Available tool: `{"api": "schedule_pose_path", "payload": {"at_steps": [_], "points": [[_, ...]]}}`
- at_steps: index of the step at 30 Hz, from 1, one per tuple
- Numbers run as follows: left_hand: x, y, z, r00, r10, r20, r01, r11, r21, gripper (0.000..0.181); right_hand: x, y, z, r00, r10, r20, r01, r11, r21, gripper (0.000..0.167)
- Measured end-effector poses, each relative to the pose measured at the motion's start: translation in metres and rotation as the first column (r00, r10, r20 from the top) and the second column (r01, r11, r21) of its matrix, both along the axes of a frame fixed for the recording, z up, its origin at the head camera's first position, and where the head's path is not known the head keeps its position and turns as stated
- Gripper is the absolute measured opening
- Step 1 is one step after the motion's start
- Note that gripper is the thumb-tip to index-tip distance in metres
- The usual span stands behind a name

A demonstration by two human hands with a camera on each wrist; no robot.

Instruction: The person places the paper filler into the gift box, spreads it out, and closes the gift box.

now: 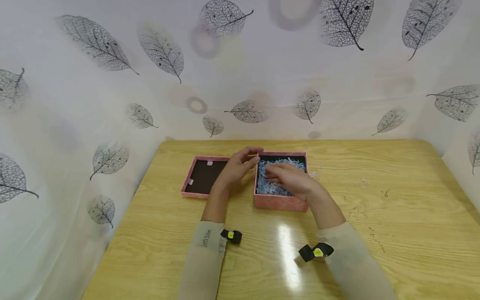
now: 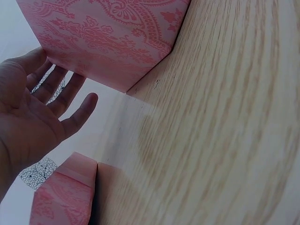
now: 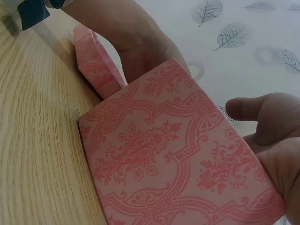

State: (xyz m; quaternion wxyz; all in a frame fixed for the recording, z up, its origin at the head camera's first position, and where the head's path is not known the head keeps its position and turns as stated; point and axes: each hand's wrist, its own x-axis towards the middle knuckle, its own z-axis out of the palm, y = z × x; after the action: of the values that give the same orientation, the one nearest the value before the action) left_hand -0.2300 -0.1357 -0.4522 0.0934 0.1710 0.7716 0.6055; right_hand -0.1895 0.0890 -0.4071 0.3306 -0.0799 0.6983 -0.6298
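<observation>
A pink patterned box [image 1: 281, 203] stands on the table, filled with blue shredded paper [image 1: 263, 188]. My left hand [image 1: 236, 167] holds its back left corner. In the left wrist view, the thumb lies at the rim of the box wall [image 2: 112, 37], and most fingertips of that hand [image 2: 28, 117] pass behind the wall. My right hand [image 1: 290, 178] is inside the box, its fingers pointing left over the shredded paper. The right wrist view shows this hand [image 3: 276, 126] beyond the box wall [image 3: 164, 154], thumb extended; the other fingertips are hidden.
The lid [image 1: 198, 177] lies inside up to the left of the box, partly behind my left hand. Loose white shreds [image 1: 364, 182] and dark marks [image 1: 386, 193] are on the wooden table [image 1: 405, 233] to the right. A leaf-print sheet [image 1: 262, 75] hangs around the back and sides.
</observation>
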Motion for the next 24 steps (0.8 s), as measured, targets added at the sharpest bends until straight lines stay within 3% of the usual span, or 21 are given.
{"api": "schedule_pose_path", "payload": {"at_steps": [3,10,14,18,21,24], "points": [[0.0,0.0,0.0,1.0,0.006,0.002,-0.006,1.0,-0.002,0.038,0.001,0.003,0.004,1.0,0.008,-0.018,-0.009,1.0,-0.011,0.064],[0.001,0.001,0.001,1.0,0.016,0.019,-0.016,1.0,-0.003,0.038,0.005,0.017,0.021,0.996,-0.054,-0.076,0.042,0.989,-0.143,0.056],[0.0,0.0,0.001,1.0,0.017,0.021,-0.017,1.0,0.006,0.041,0.006,0.016,0.018,0.995,0.043,-0.088,-0.049,0.996,-0.074,0.059],[-0.001,0.0,0.0,1.0,0.006,0.018,-0.006,1.0,0.013,0.04,0.006,0.006,0.006,0.976,0.171,-0.133,-0.166,0.985,0.048,0.063],[-0.001,0.0,0.0,1.0,-0.001,0.015,0.001,1.0,0.009,0.039,0.007,0.001,0.001,0.965,0.205,-0.164,-0.189,0.976,0.107,0.063],[-0.002,0.0,0.0,1.0,0.0,0.009,0.0,1.0,0.004,0.038,0.008,0.006,0.005,0.963,0.204,-0.177,-0.189,0.977,0.098,0.061]]}}
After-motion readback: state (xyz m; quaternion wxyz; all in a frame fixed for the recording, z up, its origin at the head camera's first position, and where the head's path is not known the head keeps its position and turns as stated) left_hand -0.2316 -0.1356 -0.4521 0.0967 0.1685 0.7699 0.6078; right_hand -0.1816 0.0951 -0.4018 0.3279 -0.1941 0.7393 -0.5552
